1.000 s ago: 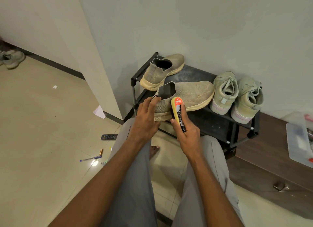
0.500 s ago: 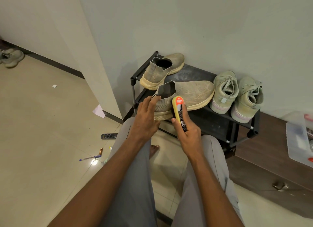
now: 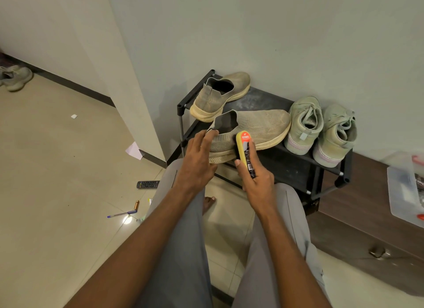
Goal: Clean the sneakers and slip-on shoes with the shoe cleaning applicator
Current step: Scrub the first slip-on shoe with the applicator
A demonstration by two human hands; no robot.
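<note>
A beige knit slip-on shoe lies on the black shoe rack, toe to the right. My left hand holds its heel, fingers curled round the back collar. My right hand grips the shoe cleaning applicator, a yellow sponge bar with an orange and black label. Its sponge edge is against the shoe's near side. A second slip-on sits behind on the rack. Two pale green sneakers stand at the rack's right end.
A dark wooden cabinet stands right of the rack with a clear plastic box on it. On the floor at left lie a remote, a pen, a battery and paper scraps. Another shoe sits far left.
The applicator has slid a little down and right along the shoe's near side. My left hand has stayed on the heel.
</note>
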